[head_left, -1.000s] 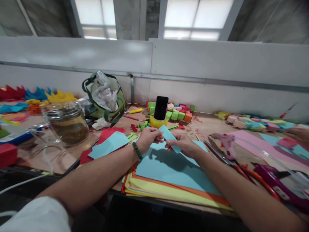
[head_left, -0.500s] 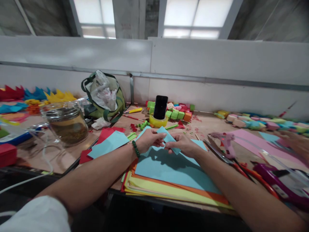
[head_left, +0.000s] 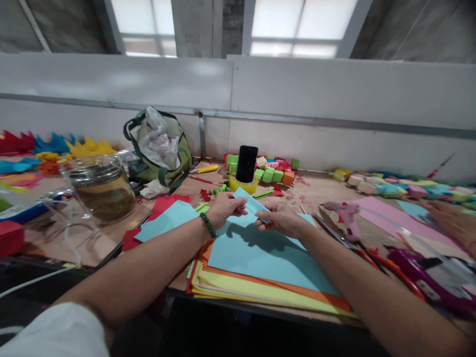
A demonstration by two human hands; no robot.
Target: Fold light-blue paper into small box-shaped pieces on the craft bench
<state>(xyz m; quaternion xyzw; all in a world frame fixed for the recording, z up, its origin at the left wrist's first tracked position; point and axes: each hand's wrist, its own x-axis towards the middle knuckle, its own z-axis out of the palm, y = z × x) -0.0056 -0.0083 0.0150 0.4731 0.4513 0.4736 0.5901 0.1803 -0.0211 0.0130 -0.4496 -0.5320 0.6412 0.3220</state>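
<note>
A small folded piece of light blue paper [head_left: 250, 202] is held up between both hands. My left hand [head_left: 226, 207], with a green bead bracelet above it, pinches its left end. The fingers of my right hand [head_left: 278, 219] close on its lower right end. Below them lies a large light blue sheet [head_left: 260, 258] on a stack of orange and yellow paper [head_left: 238, 287], and the hands cast a shadow on it. More light blue paper [head_left: 167, 220] rests on red pieces to the left.
A phone [head_left: 247, 163] leans upright at a yellow tape roll [head_left: 243, 185], with folded paper blocks behind. Scissors [head_left: 342, 238], a pink glue gun [head_left: 345, 213] and a purple device [head_left: 427, 277] lie right. A glass jar [head_left: 104, 193] and green bag [head_left: 182, 153] stand left. Another person's hand [head_left: 453, 223] is far right.
The folded paper has turned and moved slightly left and up, now looking like a narrower strip. My right hand has shifted its grip to the lower end; my left hand still pinches the paper.
</note>
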